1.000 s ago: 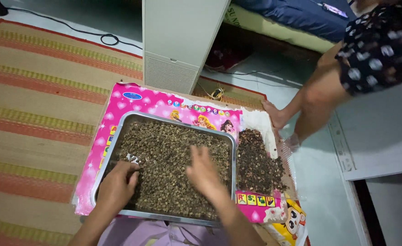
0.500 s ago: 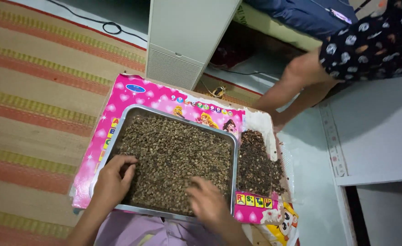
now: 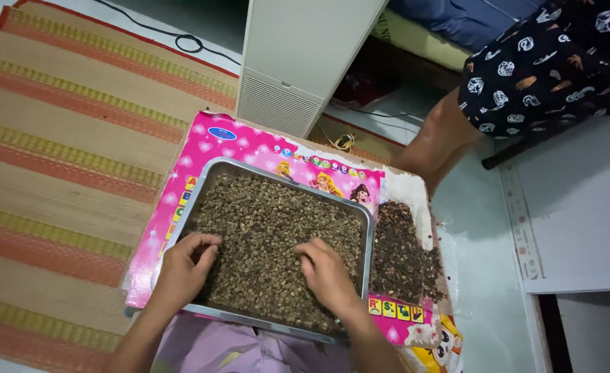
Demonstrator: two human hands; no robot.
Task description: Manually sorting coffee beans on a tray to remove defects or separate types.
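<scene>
The left hand (image 3: 180,273) is laid palm down on the near left part of the brown beans (image 3: 270,228), its fingers curled together into them; whether any beans are pinched cannot be told. The right hand (image 3: 328,275) is pressed on the beans near the tray's near right corner, fingers bent and drawn together, with nothing seen lifted. The beans are spread across a shallow metal tray (image 3: 370,228), which is set on a pink picture board (image 3: 229,148). Just right of the tray, a darker heap of beans (image 3: 402,259) is piled on white paper (image 3: 405,186). A striped woven mat (image 3: 63,138) is spread to the left, and a white cabinet (image 3: 298,55) is stood at the far side. Another person's leg (image 3: 436,141) is seen at the far right.
</scene>
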